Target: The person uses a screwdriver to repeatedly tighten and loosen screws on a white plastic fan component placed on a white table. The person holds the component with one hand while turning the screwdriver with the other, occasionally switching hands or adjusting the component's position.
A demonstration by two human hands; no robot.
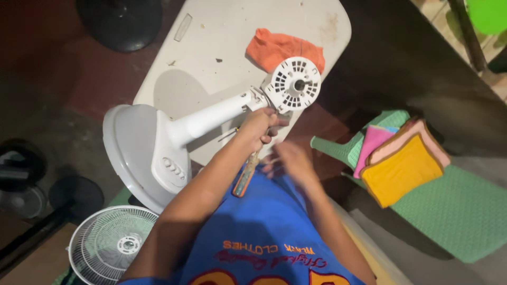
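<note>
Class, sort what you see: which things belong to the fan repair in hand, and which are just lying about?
In use: white fan body, motor housing, screwdriver, left hand, right hand.
Lying about: orange rag, fan grille, folded cloths, green chair.

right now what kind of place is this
Probably a home fan-repair spot: a dismantled white stand fan lies on a plastic table, a loose fan grille sits on the floor, and a green plastic chair holds folded cloths.
</note>
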